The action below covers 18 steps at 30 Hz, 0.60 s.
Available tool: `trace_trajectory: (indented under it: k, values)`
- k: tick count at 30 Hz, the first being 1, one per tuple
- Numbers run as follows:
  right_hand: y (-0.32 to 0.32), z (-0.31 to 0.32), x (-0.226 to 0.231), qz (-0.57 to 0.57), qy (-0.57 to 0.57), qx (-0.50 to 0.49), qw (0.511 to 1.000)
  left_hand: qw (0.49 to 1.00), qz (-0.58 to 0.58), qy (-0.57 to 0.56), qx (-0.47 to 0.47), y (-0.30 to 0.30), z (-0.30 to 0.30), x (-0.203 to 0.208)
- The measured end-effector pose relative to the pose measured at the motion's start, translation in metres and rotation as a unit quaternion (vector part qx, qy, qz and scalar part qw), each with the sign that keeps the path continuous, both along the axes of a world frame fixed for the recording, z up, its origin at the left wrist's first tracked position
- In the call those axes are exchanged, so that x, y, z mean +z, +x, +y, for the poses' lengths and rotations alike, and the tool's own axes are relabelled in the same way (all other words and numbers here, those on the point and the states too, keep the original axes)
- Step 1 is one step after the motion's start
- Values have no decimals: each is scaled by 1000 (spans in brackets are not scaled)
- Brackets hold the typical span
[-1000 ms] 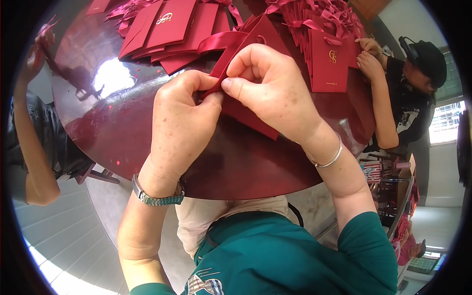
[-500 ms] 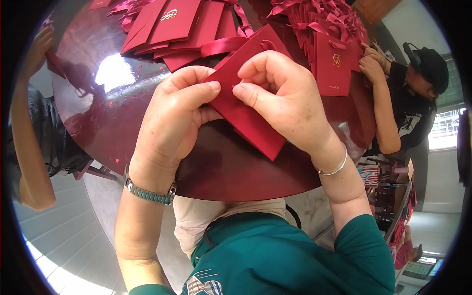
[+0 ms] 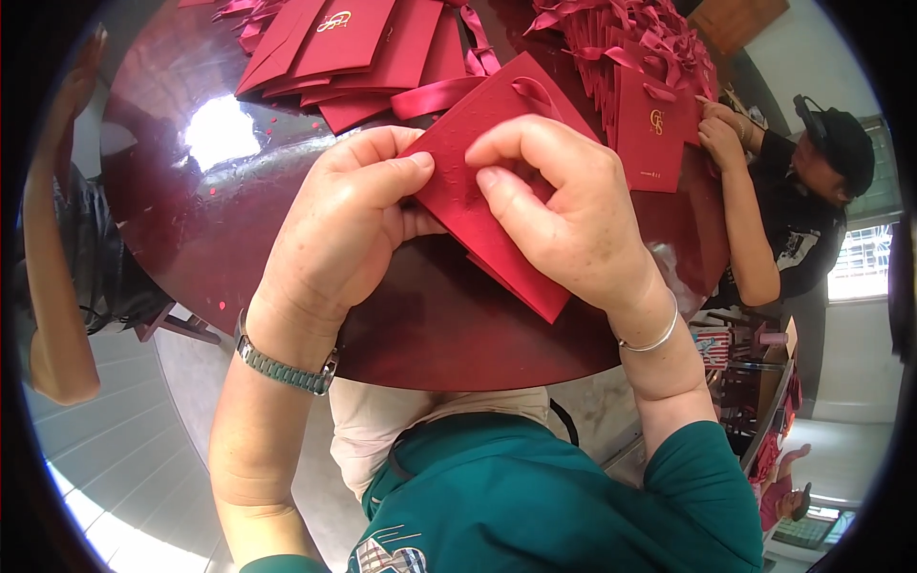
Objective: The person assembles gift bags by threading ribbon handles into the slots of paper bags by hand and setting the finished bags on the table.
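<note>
A red paper gift bag [image 3: 468, 191] is held tilted above the near part of the round table. My left hand [image 3: 353, 210] grips its left edge, thumb on the front and fingers behind. My right hand [image 3: 564, 201] hovers at the bag's front with thumb and index finger curled into a near pinch; anything between the tips is too small to make out. Small raised specks dot the bag's face. Its red ribbon handle [image 3: 435, 98] trails out to the left, and another ribbon loop shows near the bag's top, above my right hand.
Stacked red bags [image 3: 349, 43] lie at the back left of the dark red table [image 3: 430, 334]. A row of upright ribboned bags [image 3: 654, 124] stands back right, where a co-worker's hands [image 3: 721, 129] touch it. Another person's arm [image 3: 57, 258] is at far left. Red scraps dot the tabletop.
The bag and both my hands have shifted slightly right. My right fingertips have moved a little away from the bag's left edge, showing more of its face. The left co-worker's hand has risen.
</note>
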State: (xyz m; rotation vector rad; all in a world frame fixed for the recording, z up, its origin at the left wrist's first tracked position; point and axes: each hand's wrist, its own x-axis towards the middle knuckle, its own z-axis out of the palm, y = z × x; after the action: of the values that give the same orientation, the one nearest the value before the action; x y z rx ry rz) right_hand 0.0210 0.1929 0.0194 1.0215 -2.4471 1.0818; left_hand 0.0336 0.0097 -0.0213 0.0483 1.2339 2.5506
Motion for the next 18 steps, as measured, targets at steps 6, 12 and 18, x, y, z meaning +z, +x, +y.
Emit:
trace_trajectory:
  k: [6,12,18]
  values:
    - [3,-2,1,97,39,-42,994,999,-1,2,-36,-1,-3,-3]
    - [0,1,0,138,87,5,987,1000,-9,11,-21,-1,0,0]
    - [-1,1,3,135,90,37,986,1000,-20,-2,-8,-2,0,1]
